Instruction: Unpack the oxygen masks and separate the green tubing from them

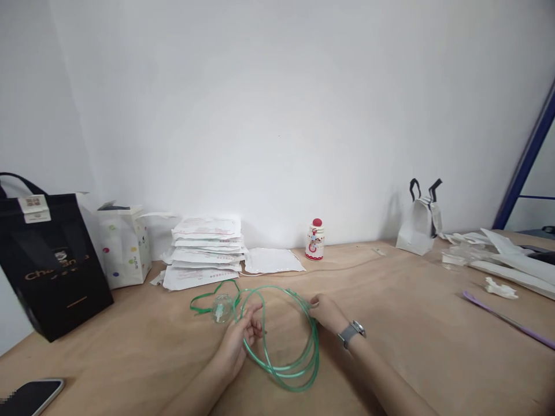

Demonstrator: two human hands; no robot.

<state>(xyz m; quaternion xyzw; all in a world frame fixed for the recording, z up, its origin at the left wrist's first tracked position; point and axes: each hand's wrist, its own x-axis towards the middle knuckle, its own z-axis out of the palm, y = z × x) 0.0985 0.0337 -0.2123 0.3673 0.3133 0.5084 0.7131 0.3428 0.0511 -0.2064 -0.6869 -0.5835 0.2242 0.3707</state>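
A coil of green plastic tubing lies on the wooden table, with a clear mask piece and a green strap at its left end. My left hand has its fingers curled round the left side of the coil. My right hand, with a watch on the wrist, pinches the tubing at the coil's right side. Both hands rest low on the table.
A stack of white sealed packets and a flat white packet lie behind the coil. A black bag, a dotted white bag, a small red-capped bottle, a white paper bag, wrappers, a purple strip and a phone.
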